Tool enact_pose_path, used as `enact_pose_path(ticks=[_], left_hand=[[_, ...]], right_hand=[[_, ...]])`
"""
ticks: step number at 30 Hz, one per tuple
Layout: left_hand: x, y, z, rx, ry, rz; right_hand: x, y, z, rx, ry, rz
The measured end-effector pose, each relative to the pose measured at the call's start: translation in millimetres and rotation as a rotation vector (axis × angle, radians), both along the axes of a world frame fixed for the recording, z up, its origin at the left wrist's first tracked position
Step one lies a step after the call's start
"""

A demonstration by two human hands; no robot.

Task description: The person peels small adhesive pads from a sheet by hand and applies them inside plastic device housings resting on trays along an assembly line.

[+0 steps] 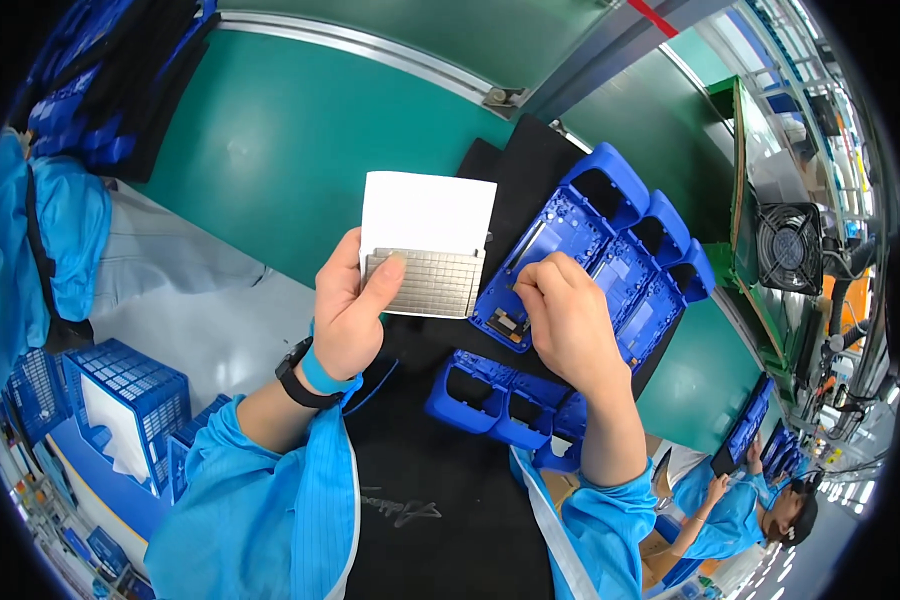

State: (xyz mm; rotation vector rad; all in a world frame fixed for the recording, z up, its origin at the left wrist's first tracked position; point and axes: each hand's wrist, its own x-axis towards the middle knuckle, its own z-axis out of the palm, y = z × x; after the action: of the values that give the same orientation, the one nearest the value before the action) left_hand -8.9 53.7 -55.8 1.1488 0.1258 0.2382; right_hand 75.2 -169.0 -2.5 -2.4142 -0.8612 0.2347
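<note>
My left hand (348, 315) grips a white backing sheet covered in its lower part by a grid of small silver-grey pads (435, 283); the thumb presses on the grid's upper left. The bare white part of the sheet (425, 210) stands above the pads. My right hand (573, 318) is closed in a pinch over the near left part of a blue plastic housing (560, 235). Whatever its fingertips hold, if anything, is hidden or too small to name. A small dark part (508, 323) sits in the housing's near left corner. More blue housings lie alongside, to the right.
Nearer to me, other blue housings (465, 400) lie on the black mat (420, 480). Beyond is a green tabletop (300, 130). Blue baskets (135, 400) stand at left, a black fan (789, 247) at right. One co-worker (730, 515) handles a blue piece; another's sleeve (70, 220) shows left.
</note>
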Motion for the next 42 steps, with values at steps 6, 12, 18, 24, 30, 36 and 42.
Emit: enact_pose_path(ticks=[6, 12, 18, 24, 30, 36, 42], left_hand=[[-3.3, 1.6, 2.1, -0.031, 0.034, -0.013], [-3.5, 2.4, -0.6, -0.022, 0.025, -0.008], [-3.6, 2.6, -1.6, -0.031, 0.021, -0.018], [-3.3, 1.0, -1.6, -0.043, 0.043, -0.028], [-3.8, 1.2, -1.1, -0.04, 0.042, -0.046], [-3.7, -1.4, 0.6, -0.046, 0.043, -0.048], [-4.1, -0.3, 0.0, -0.036, 0.038, -0.053]], right_hand=[[-2.1, 5.3, -1.0, -0.053, -0.041, -0.015], [-0.8, 6.5, -1.4, -0.06, -0.023, -0.028], [-0.1, 7.4, 0.3, -0.077, -0.022, -0.016], [-2.1, 9.2, -1.7, -0.074, -0.06, -0.033], [-10.0, 9.9, -6.0, -0.106, -0.117, -0.116], [-14.1, 1.3, -6.4, -0.016, -0.121, -0.106], [-21.6, -3.7, -4.1, -0.074, -0.098, -0.086]])
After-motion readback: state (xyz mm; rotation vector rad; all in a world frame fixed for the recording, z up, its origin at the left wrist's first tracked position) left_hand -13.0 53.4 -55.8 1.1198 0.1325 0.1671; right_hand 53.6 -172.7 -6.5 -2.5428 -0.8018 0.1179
